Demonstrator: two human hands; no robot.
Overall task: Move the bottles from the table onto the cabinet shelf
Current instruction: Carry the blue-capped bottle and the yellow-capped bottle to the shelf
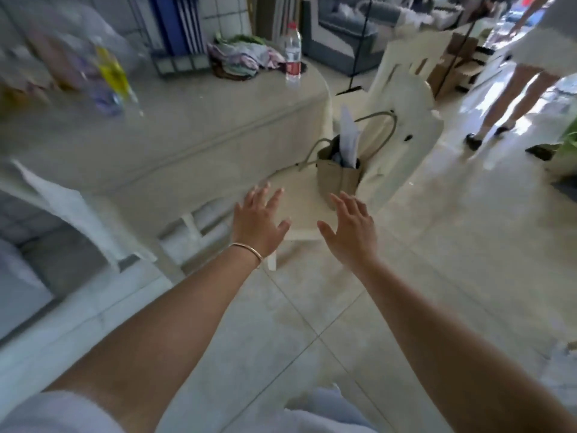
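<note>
Motion blur over whole left side of view. Yellow and purple shapes (107, 79) on the table (193, 126): smeared, possibly bottles, kind and number not readable. Pink and clear mass (46, 57) at far left, cut by frame edge, unidentifiable. Water bottle (293, 51) near far table corner: label text too small to read. Contents of tan bag (338, 176) mostly hidden by its walls. Second person (515, 82) at upper right cut off above the legs. Cabinet shelf not identifiable. Both forearms run off bottom edge.
</note>
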